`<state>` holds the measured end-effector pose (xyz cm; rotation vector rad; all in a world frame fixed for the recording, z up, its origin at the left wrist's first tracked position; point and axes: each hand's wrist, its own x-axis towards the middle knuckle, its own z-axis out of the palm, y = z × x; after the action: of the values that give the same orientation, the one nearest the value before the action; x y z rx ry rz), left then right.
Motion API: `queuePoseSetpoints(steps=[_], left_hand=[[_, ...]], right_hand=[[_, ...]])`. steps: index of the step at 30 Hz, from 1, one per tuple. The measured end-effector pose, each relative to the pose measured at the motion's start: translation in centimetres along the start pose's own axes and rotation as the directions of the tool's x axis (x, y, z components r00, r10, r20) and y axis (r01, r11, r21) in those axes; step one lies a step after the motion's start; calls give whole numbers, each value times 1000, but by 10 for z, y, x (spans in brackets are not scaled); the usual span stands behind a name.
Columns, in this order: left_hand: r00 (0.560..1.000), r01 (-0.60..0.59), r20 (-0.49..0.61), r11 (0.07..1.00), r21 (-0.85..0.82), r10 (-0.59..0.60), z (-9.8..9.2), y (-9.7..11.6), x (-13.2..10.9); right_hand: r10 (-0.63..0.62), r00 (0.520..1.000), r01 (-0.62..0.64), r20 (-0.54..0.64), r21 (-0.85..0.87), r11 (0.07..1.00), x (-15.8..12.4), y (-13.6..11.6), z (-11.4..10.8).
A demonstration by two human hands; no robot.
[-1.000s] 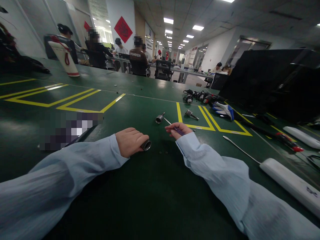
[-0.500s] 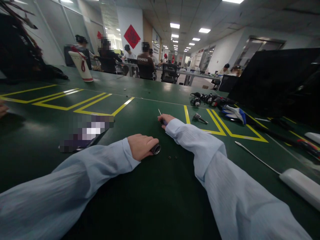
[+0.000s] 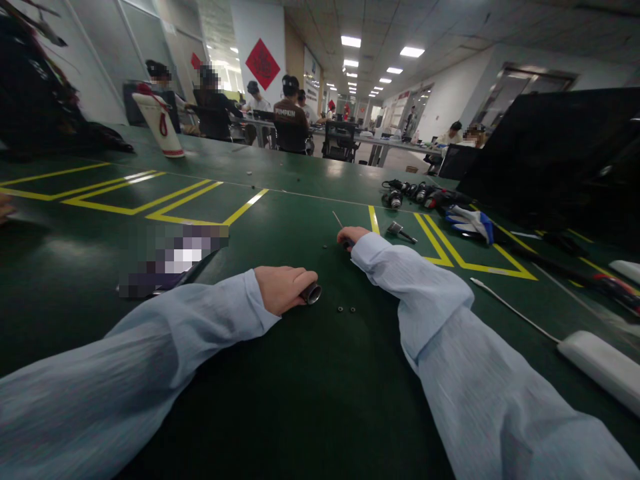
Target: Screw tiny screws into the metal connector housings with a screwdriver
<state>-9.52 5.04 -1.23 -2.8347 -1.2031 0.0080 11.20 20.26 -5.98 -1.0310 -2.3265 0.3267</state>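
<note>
My left hand [image 3: 286, 288] is wrapped around a dark metal tube [image 3: 313, 294], whose open end faces right; the rest of it is hidden in my palm. Farther forward and to the right, my right hand [image 3: 351, 236] is closed on a screwdriver [image 3: 337, 219] with a thin shaft pointing up and left. Its dark handle is mostly covered by my fingers. Two small nuts, a left nut [image 3: 341, 309] and a right nut [image 3: 353, 309], lie right of the tube. Another small dark piece [image 3: 325, 247] rests left of my right hand.
A metal part with a shaft [image 3: 401, 231] lies beyond my right forearm, near gloves [image 3: 470, 224] and dark tools [image 3: 395, 199]. A phone-like object [image 3: 193, 257], blurred out, lies at left. A white cable [image 3: 515, 310] is at right, a cup [image 3: 159, 125] at the back left.
My right hand has shifted to the right with the screwdriver, leaving a small dark piece in view on the table. My left hand stays on the metal tube.
</note>
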Motion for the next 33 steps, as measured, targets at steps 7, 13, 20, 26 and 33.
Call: queuePoseSetpoints(steps=[7, 13, 20, 26, 33], left_hand=[[999, -30, -33, 999, -35, 29, 1, -4, -3], [997, -66, -47, 996, -55, 63, 5, -9, -4], [995, -81, -63, 995, -58, 77, 7, -10, -4], [968, -113, -241, 978, -177, 68, 18, -12, -5], [867, -285, -494, 879, -382, 66, 31, -3, -4]], right_hand=[[10, 998, -2, 56, -155, 988, -25, 15, -27], [-13, 1000, 9, -16, -218, 976, -61, 19, -42], [-32, 993, 4, -110, -243, 970, -81, 16, -50], [-24, 966, -31, -257, -210, 977, -91, -19, -50], [42, 958, -18, -282, 85, 996, -115, -67, -29]])
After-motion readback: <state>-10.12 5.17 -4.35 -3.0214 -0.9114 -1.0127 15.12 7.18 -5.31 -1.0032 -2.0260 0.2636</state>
